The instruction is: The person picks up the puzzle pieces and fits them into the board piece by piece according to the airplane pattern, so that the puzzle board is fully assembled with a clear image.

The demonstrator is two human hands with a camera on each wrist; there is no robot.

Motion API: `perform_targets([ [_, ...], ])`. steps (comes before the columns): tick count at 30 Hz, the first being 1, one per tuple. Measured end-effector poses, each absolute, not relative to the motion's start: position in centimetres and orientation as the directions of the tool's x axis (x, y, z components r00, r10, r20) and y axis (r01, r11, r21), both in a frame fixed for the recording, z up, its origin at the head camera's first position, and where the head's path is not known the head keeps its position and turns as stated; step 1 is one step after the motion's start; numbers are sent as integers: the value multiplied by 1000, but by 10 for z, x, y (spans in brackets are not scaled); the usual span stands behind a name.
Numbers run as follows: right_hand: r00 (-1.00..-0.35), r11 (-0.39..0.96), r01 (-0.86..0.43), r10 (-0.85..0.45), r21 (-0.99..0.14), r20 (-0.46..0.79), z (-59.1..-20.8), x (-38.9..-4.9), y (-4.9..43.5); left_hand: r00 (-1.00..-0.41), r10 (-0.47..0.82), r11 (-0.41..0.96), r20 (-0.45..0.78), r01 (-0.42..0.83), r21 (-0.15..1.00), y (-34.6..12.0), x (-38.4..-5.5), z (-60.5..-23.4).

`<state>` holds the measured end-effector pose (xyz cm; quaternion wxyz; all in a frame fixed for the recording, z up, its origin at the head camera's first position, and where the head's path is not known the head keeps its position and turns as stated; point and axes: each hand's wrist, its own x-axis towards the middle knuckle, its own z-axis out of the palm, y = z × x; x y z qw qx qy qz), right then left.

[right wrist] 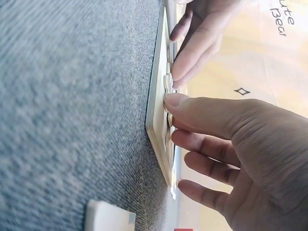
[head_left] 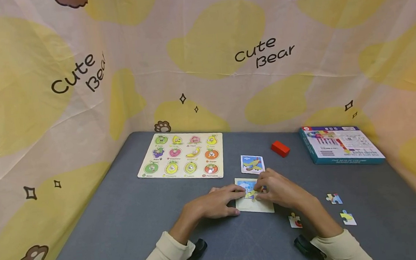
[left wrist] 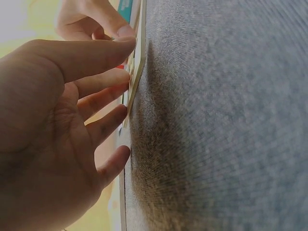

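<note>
A pale wooden puzzle board lies flat in front of me, partly filled with joined jigsaw pieces in sky blue and yellow. My left hand rests at its left edge, fingers extended, the fingertips touching the board and pieces. From the right, my right hand pinches a jigsaw piece between thumb and index finger over the board; the fingers hide much of its picture. Just behind the board lies a picture card of a yellow plane. Loose jigsaw pieces lie right of the board, one near my right forearm.
A fruit picture board lies at the back left. A red block sits behind the right hand, and a flat teal-edged box at the back right. Printed cloth hangs along the grey table's back and sides.
</note>
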<state>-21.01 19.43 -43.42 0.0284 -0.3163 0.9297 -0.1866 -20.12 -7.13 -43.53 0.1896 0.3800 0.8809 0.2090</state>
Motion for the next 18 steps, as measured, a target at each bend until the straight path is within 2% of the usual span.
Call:
perform_targets([
  [18,-791,739,-588,-610,-330,45,-432,-206,188,-628,760,609,-168,598,521,-72,-200,-434],
])
